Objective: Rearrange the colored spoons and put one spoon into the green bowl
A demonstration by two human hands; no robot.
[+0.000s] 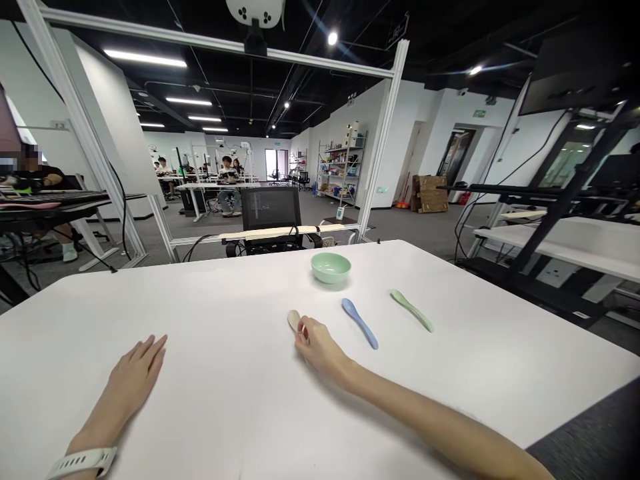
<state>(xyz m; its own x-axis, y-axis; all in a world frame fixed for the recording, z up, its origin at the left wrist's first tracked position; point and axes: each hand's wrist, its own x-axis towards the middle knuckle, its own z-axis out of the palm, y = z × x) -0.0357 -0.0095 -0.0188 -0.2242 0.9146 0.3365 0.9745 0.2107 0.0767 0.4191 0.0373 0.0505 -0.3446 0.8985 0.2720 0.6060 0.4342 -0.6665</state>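
My right hand (317, 345) is closed in a pinch on a beige spoon (293, 319); the bowl of the spoon shows past my fingertips, and its handle is hidden beneath my hand. Just right of that hand lies a blue spoon (360, 324), and farther right a light green spoon (412, 311). Behind the spoons a pale green bowl (331, 269) stands upright near the far edge. On the left, my left hand (137, 370) rests flat on the table with fingers stretched out, touching none of these things.
The white table (215, 313) has an aluminium frame (385, 133) rising at its far side. Beyond it stands a black office chair (271, 213). Other people sit at desks in the background. A monitor stand and a white desk are at the right.
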